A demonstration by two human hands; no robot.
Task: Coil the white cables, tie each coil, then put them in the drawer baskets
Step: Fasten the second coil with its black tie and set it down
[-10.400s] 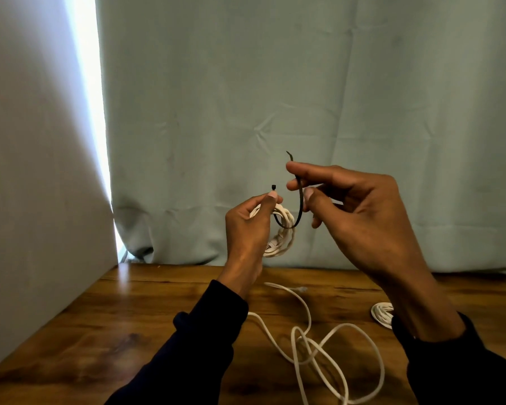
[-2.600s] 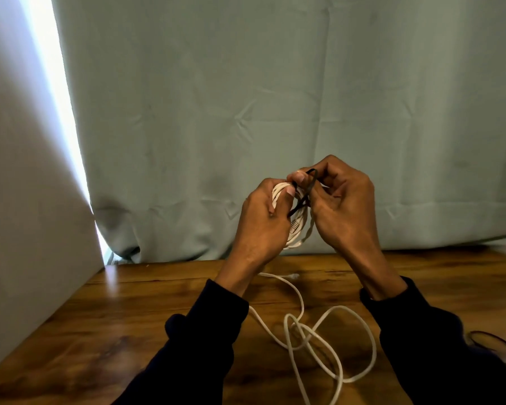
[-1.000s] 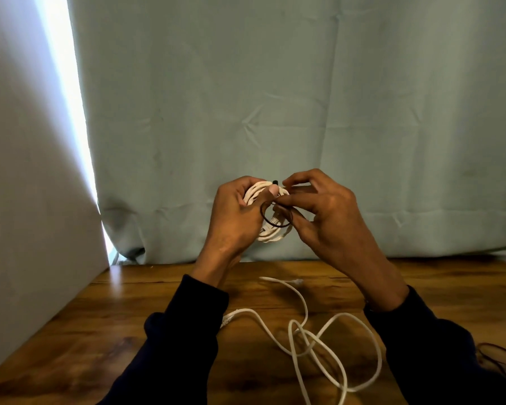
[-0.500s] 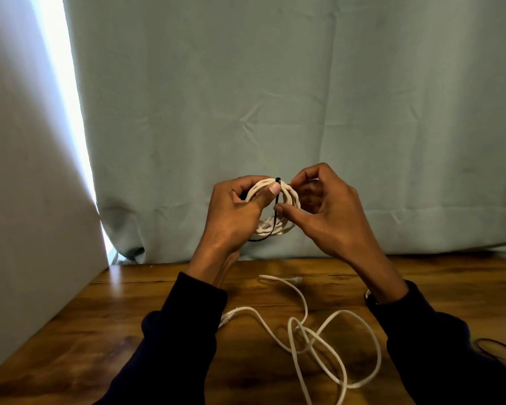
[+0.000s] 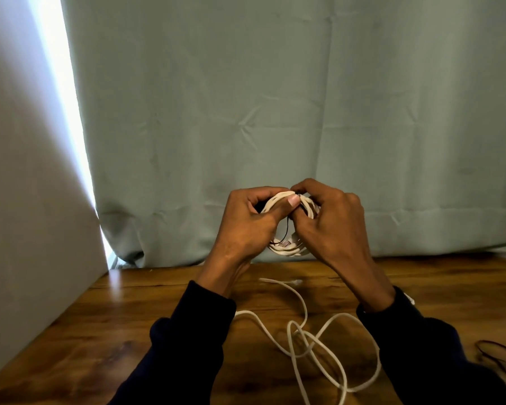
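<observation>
I hold a small white cable coil [image 5: 287,250] up in front of the curtain, above the wooden table [image 5: 105,331]. My left hand [image 5: 246,226] grips the coil's left side, thumb pressed across its top. My right hand [image 5: 330,223] closes on the coil's right side and pinches a thin black tie [image 5: 285,232] that hangs across the coil's middle. Both hands hide much of the coil. A second white cable [image 5: 310,340] lies loose in open loops on the table below my hands.
A pale green curtain [image 5: 275,112] hangs behind the table. A grey wall panel [image 5: 27,200] bounds the left side, with a bright gap beside it. Dark thin loops, probably more ties [image 5: 500,355], lie at the table's right edge.
My hands have closed together around the coil. The black tie, held as an open loop a second ago, now runs tight across the coil between my fingers.
</observation>
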